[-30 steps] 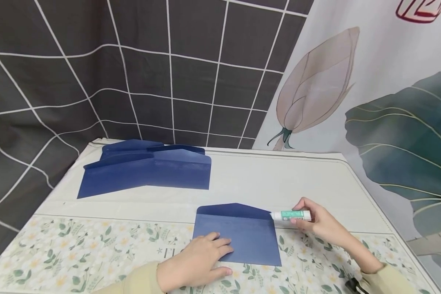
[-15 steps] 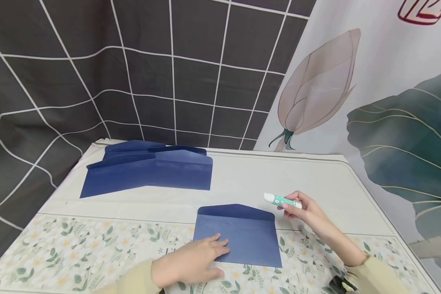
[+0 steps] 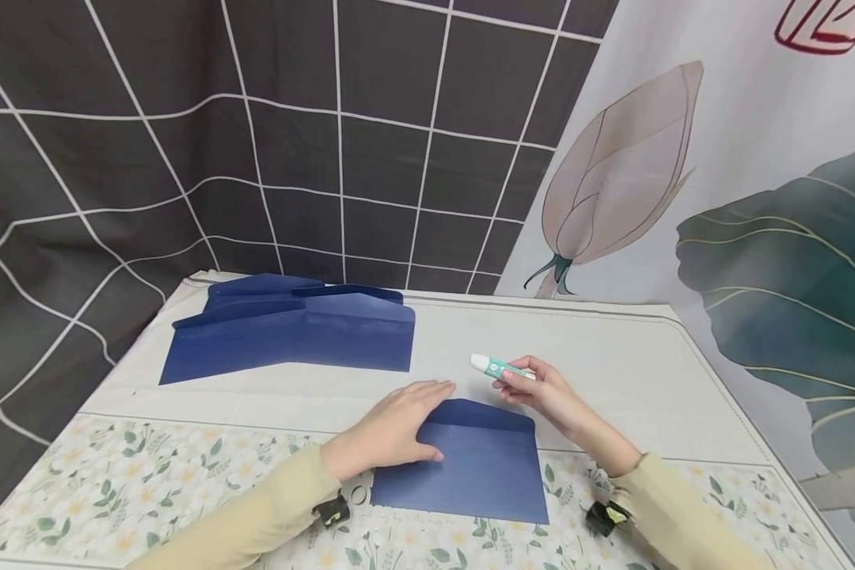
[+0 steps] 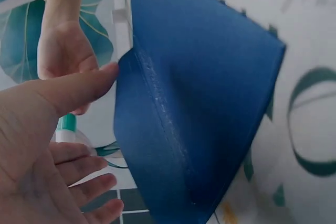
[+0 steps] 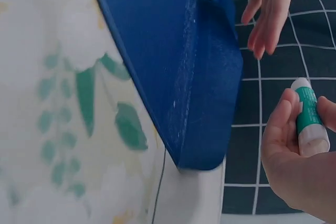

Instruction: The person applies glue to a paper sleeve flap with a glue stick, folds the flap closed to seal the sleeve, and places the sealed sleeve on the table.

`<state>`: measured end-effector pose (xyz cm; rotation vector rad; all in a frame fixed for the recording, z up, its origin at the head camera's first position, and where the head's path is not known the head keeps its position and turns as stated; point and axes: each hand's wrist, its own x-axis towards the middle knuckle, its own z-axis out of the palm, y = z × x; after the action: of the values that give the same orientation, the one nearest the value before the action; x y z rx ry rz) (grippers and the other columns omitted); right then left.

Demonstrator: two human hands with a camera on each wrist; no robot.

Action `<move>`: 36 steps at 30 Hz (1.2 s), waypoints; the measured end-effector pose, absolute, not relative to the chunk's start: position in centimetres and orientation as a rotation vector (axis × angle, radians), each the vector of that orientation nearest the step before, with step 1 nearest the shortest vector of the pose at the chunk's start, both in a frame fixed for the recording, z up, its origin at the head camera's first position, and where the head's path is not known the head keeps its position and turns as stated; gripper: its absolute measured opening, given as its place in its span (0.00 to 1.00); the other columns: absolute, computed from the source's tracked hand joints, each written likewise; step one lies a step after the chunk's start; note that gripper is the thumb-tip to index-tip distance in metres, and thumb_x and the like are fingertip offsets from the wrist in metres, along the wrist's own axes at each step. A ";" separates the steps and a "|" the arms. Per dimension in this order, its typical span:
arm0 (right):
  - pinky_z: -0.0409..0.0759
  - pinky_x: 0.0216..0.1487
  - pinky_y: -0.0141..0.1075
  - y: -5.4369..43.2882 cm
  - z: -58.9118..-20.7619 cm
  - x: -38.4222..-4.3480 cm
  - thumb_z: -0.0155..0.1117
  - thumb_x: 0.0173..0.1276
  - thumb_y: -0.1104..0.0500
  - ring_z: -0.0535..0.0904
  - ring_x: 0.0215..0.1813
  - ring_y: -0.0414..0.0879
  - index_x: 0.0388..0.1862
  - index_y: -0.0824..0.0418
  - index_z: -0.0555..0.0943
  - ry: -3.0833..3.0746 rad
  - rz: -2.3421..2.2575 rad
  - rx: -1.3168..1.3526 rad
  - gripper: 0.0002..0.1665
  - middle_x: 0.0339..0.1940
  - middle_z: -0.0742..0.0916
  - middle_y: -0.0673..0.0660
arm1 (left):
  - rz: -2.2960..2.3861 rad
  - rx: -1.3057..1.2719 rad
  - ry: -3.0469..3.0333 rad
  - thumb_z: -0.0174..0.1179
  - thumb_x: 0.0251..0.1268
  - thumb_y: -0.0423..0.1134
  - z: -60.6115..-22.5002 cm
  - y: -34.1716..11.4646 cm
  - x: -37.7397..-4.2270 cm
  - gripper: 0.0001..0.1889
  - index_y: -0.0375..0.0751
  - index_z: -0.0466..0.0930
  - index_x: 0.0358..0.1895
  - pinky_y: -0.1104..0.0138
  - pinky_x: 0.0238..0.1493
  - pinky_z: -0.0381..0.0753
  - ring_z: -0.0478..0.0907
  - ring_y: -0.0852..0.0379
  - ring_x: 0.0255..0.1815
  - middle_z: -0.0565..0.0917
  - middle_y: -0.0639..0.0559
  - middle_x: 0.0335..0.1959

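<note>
A blue envelope [image 3: 470,475] lies with its pointed flap opened away from the person. A whitish streak, like glue, runs along its flap crease in the left wrist view. My left hand [image 3: 399,423], fingers extended and thumb spread, hovers over the envelope's upper left corner, holding nothing. In the left wrist view its thumb [image 4: 89,85] overlaps the flap's edge. My right hand [image 3: 541,396] pinches a white and green glue stick [image 3: 495,367] between thumb and fingers, just beyond the flap's right side. The glue stick [image 5: 308,111] also shows in the right wrist view.
Several blue envelopes [image 3: 292,332] with raised flaps lie overlapping at the table's back left. A floral mat [image 3: 185,483] covers the front of the white table [image 3: 577,340]. A dark grid curtain [image 3: 256,158] hangs behind, with a leaf-patterned one at right.
My left hand has lifted off the envelope's lower left part and moved up toward the flap. My right hand has carried the glue stick from the flap's right corner up and left.
</note>
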<state>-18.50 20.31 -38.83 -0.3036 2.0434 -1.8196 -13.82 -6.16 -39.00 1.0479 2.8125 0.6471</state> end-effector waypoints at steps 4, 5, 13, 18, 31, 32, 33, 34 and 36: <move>0.83 0.47 0.30 19.4 -39.5 -19.2 0.53 0.73 0.61 0.85 0.39 0.38 0.49 0.67 0.66 1.994 -1.811 -0.299 0.12 0.37 0.87 0.53 | 0.644 1.054 2.777 0.71 0.51 0.52 -39.6 -5.8 -14.5 0.48 0.32 0.59 0.72 0.51 0.73 0.60 0.62 0.42 0.73 0.65 0.39 0.72; 0.83 0.47 0.30 19.3 -39.6 -19.4 0.53 0.73 0.61 0.85 0.39 0.38 0.49 0.68 0.66 1.990 -1.810 -0.297 0.12 0.36 0.87 0.52 | 0.641 1.053 2.772 0.71 0.51 0.52 -39.7 -5.7 -14.6 0.47 0.32 0.60 0.71 0.51 0.72 0.60 0.63 0.43 0.73 0.66 0.39 0.72; 0.83 0.48 0.31 18.4 -40.3 -19.7 0.54 0.73 0.61 0.85 0.40 0.39 0.51 0.70 0.65 1.973 -1.804 -0.282 0.16 0.37 0.88 0.55 | 0.635 0.975 2.728 0.64 0.60 0.53 -40.0 -5.5 -14.3 0.41 0.36 0.61 0.72 0.54 0.72 0.62 0.62 0.46 0.74 0.66 0.43 0.72; 0.82 0.50 0.32 18.2 -40.4 -19.5 0.55 0.72 0.61 0.85 0.41 0.39 0.53 0.71 0.64 2.003 -1.769 -0.284 0.18 0.41 0.87 0.60 | 0.642 0.964 2.723 0.62 0.62 0.52 -40.1 -5.5 -14.1 0.39 0.37 0.61 0.72 0.54 0.72 0.63 0.62 0.47 0.74 0.66 0.44 0.72; 0.83 0.45 0.30 18.0 -40.8 -19.1 0.55 0.73 0.60 0.86 0.38 0.38 0.53 0.73 0.64 2.007 -1.721 -0.294 0.20 0.37 0.88 0.56 | 0.628 1.011 2.722 0.61 0.64 0.51 -40.1 -5.8 -12.7 0.37 0.37 0.61 0.72 0.54 0.72 0.62 0.62 0.46 0.74 0.66 0.44 0.72; 0.83 0.45 0.30 18.0 -40.8 -19.1 0.55 0.73 0.60 0.86 0.38 0.39 0.53 0.73 0.64 2.006 -1.717 -0.299 0.20 0.37 0.88 0.56 | 0.627 1.009 2.716 0.60 0.65 0.51 -40.0 -5.8 -12.5 0.37 0.38 0.61 0.72 0.55 0.72 0.62 0.62 0.47 0.74 0.66 0.44 0.72; 0.83 0.45 0.30 18.0 -40.8 -19.0 0.55 0.73 0.59 0.86 0.38 0.39 0.52 0.73 0.64 2.006 -1.711 -0.306 0.19 0.36 0.88 0.56 | 0.624 1.006 2.709 0.60 0.65 0.51 -39.9 -5.8 -12.4 0.37 0.38 0.61 0.72 0.55 0.72 0.62 0.62 0.48 0.74 0.66 0.45 0.72; 0.83 0.44 0.30 18.0 -40.8 -19.0 0.55 0.73 0.59 0.86 0.37 0.39 0.52 0.72 0.65 2.003 -1.708 -0.311 0.19 0.36 0.88 0.56 | 0.616 1.006 2.703 0.60 0.65 0.52 -39.8 -5.8 -12.2 0.36 0.39 0.61 0.72 0.56 0.72 0.63 0.62 0.48 0.74 0.66 0.45 0.72; 0.83 0.44 0.30 18.0 -40.8 -18.9 0.55 0.72 0.59 0.85 0.37 0.39 0.51 0.72 0.66 1.996 -1.707 -0.318 0.18 0.35 0.88 0.56 | 0.593 1.013 2.689 0.59 0.65 0.51 -39.7 -5.9 -11.9 0.36 0.40 0.61 0.72 0.57 0.72 0.63 0.63 0.50 0.73 0.67 0.46 0.72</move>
<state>-18.88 18.00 -40.80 -0.3182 1.9961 -1.7071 -11.87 -5.89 -39.69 1.0133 2.6892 0.5928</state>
